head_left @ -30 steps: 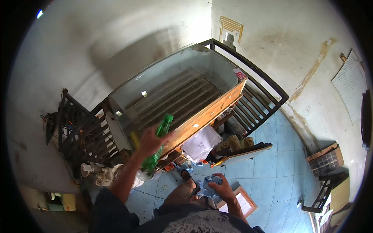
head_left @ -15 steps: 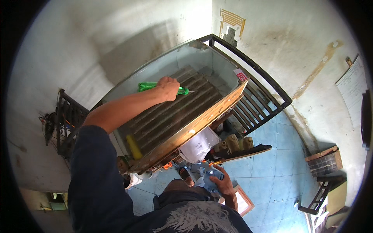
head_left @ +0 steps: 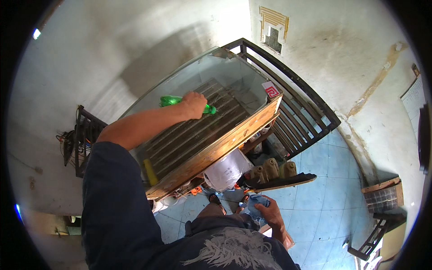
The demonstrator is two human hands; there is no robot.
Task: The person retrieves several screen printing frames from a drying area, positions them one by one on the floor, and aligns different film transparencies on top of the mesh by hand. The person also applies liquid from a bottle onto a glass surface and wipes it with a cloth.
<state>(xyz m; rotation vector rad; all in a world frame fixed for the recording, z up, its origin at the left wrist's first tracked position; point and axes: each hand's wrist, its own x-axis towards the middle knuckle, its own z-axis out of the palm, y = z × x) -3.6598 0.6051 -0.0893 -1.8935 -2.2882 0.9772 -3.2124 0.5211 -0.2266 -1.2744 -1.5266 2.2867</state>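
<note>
Left hand (head_left: 194,104) closed around the middle of a green bottle (head_left: 173,101), arm stretched forward over a glass top (head_left: 225,72). The bottle is translucent plastic, lying nearly level; its body sticks out to the left of the fist and its narrow end, tip at the right, sticks out on the other side. It sits just above the glass, and whether it touches cannot be told.

Right hand (head_left: 270,215) held low near the waist, fingers curled around a blue cloth (head_left: 256,206).

Beneath the left hand, under the glass, runs a rack of dark slats (head_left: 193,135) edged by a wooden frame (head_left: 216,150) on the near side. A yellow item (head_left: 150,172) lies below the forearm at the rack's near corner. A red-and-white sticker (head_left: 271,89) sits to the right of the hand on the frame's far corner.

Below the frame hangs a white bag (head_left: 227,171); brown bottles (head_left: 272,168) stand beside it. Floor of blue tiles (head_left: 324,198); walls (head_left: 337,45) whitish and stained. A black railing (head_left: 297,112) lies right of the rack.
</note>
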